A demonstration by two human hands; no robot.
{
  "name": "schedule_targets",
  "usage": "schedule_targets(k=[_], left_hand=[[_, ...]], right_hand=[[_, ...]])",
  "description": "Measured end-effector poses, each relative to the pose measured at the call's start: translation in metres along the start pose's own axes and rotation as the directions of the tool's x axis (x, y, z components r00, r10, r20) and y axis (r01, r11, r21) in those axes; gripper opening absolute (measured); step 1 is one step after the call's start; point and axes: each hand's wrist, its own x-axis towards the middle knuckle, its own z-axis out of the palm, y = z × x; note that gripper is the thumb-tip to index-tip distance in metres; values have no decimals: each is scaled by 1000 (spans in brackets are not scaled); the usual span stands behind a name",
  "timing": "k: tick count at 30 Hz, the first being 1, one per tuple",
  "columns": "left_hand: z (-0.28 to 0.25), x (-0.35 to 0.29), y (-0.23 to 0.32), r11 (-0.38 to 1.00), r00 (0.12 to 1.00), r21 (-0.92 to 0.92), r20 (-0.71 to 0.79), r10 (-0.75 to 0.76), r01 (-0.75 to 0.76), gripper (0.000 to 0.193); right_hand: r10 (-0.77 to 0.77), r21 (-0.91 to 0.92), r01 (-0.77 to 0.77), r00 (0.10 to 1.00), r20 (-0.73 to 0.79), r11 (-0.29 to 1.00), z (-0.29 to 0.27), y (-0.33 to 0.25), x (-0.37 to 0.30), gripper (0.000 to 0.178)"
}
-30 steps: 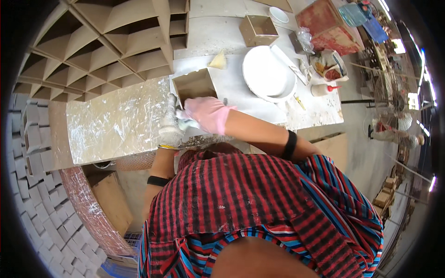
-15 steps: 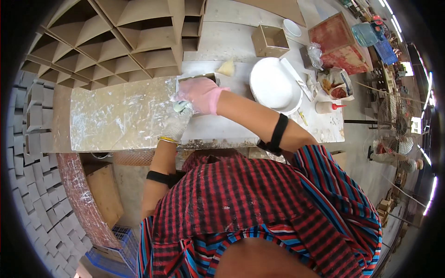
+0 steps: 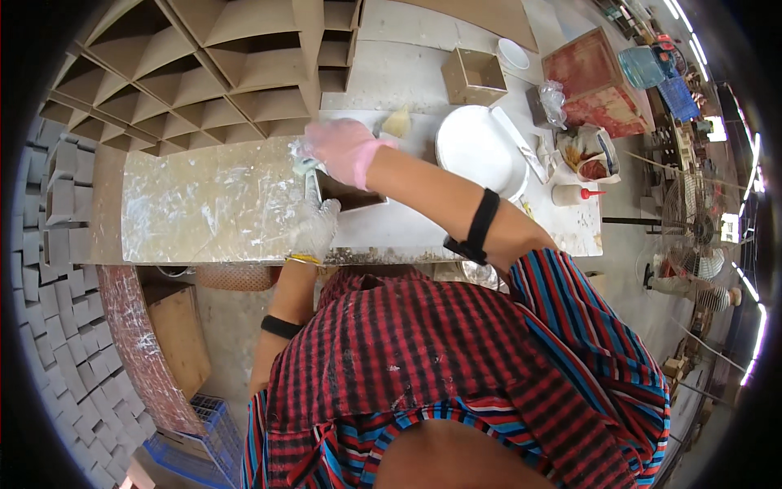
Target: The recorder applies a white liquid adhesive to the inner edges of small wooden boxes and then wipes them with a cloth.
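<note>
Right hand [image 3: 340,147], pink glove: I see it curled around a pale wad [image 3: 304,160] at the box's far-left corner. Left hand [image 3: 316,224], white glove, lies along the left wall; can't tell how closed. Open box [image 3: 352,196] sits on white worktop [image 3: 440,230]. Rightward: white basin [image 3: 515,183], red-tipped bottle [image 3: 566,195]; lettering too small for me to read.

Brown open box [image 3: 352,196], dark hollow showing, far end hidden from where we stand, on white stretch of worktable [image 3: 411,233]. Pale greenish-white wad [image 3: 304,164], bunched, by box's far left corner; contact unclear.
</note>
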Motion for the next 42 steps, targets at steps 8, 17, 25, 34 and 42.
schedule_targets(k=[8,17,25,34,42], left_hand=[[-18,25,23,986,984,106,113,-140,128,54],[-6,55,38,864,997,500,-19,73,-54,55],[-1,56,38,926,972,349,-126,197,-143,55],[-10,53,59,959,998,279,-59,-37,52,56],[-4,60,32,943,987,328,-126,99,-52,60]], right_hand=[[70,187,-77,997,41,979,22,62,59,21],[59,19,-60,995,80,998,-18,48,-17,24],[313,87,-331,934,171,940,-19,34,9,33],[201,29,-199,971,-129,980,-2,118,-52,33],[135,211,-147,988,69,966,35,58,-142,40]])
